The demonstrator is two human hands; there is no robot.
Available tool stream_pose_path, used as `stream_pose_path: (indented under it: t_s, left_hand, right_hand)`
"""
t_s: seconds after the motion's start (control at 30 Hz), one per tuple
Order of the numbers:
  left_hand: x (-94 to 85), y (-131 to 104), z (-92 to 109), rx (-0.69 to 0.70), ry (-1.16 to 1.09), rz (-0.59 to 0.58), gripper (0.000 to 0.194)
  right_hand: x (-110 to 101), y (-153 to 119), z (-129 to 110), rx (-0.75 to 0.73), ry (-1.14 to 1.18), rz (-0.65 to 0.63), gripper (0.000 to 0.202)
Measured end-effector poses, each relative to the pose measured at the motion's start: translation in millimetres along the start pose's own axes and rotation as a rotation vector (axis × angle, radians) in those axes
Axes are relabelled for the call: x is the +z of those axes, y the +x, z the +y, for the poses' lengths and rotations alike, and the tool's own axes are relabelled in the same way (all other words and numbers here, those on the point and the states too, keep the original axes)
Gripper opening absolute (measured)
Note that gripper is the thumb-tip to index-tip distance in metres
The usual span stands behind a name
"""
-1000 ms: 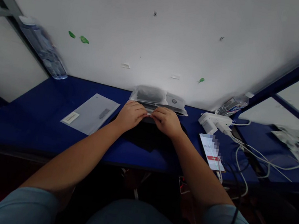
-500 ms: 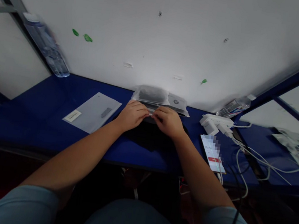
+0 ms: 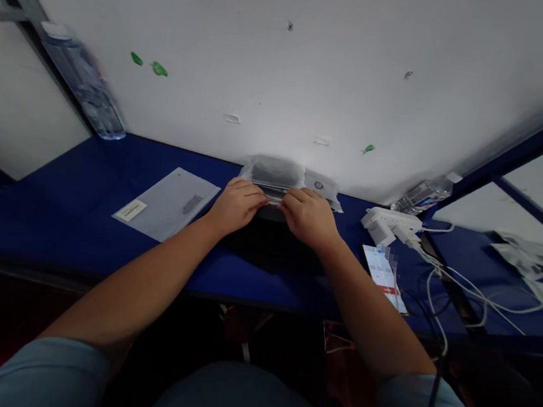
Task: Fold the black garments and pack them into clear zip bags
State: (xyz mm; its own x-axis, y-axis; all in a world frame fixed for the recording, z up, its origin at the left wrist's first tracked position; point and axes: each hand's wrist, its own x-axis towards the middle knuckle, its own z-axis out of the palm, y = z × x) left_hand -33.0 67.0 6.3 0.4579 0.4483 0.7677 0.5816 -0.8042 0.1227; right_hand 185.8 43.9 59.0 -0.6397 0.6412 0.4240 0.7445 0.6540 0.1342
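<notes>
Black bundle [image 3: 273, 241] matt, clothlike; tabletop [image 3: 64, 201] smooth, faintly glossy; flat bag [image 3: 166, 199] smooth, frosted plastic; left bottle [image 3: 83, 86] clear, glossy plastic; power strip [image 3: 393, 218] smooth plastic; wall [image 3: 329, 77] matt.

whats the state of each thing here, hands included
Left hand: fingers closed on a pale strip
Right hand: fingers closed at the strip's other end
Pale strip: held between both hands
Black item: just below the hands, details too dark to tell
Plastic sleeve: lying flat
Wrapped packets: in translucent wrap
Phone: screen lit
Power strip: plugs in
Large bottle: capped
Smaller bottle: capped
</notes>
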Motion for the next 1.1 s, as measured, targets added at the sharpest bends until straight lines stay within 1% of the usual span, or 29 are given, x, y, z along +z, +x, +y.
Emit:
stream_pose_path:
  t_s: [0.13,0.27,0.37,0.43,0.53,0.63,0.7,0.8,0.83,0.9,0.97,1.0,1.1]
  left_hand:
    - [-2.7,-1,-1,-0.020,0.003,0.009,0.021]
    - [-1.0,-1,0,-0.005,0.012,-0.019,0.022]
    - [-1.5,-1,2,-0.012,0.017,-0.047,0.023]
    - [-5.5,-1,7,-0.024,0.039,-0.076,0.022]
    - [-14.4,-1,20,-0.016,0.122,-0.178,0.019]
    - [-18.4,-1,35,-0.031,0.234,-0.309,0.038]
    - [-16.3,-2,41,-0.067,0.298,-0.387,0.046]
    - [-9.7,-3,42,-0.066,0.370,-0.483,0.047]
    - [-8.0,-4,41,-0.053,0.388,-0.507,0.048]
    - [-6.8,-5,40,-0.038,0.415,-0.534,0.048]
    - [-9.4,-6,41,-0.041,0.426,-0.542,0.048]
    - [-12.2,-6,41,-0.045,0.426,-0.538,0.048]
    - [-24.9,-4,43,-0.079,0.428,-0.472,0.051]
  right_hand:
    - [0,-18,12,0.010,-0.019,0.046,0.023]
    - [5,-34,23,0.025,0.022,0.067,0.025]
    - [12,-41,25,0.046,0.078,0.085,0.026]
    - [18,-45,24,0.075,0.136,0.113,0.024]
    - [25,-53,23,0.125,0.301,0.161,0.018]
    - [30,-62,25,0.141,0.488,0.171,0.013]
    - [34,-66,29,0.166,0.571,0.170,0.016]
    - [49,-68,35,0.327,0.623,0.183,0.029]
    - [56,-68,37,0.383,0.615,0.153,0.034]
    - [68,-68,39,0.401,0.581,0.004,0.042]
    - [76,-68,39,0.367,0.536,-0.132,0.048]
    - [78,-68,38,0.343,0.513,-0.177,0.051]
    - [75,-69,35,0.265,0.475,-0.245,0.059]
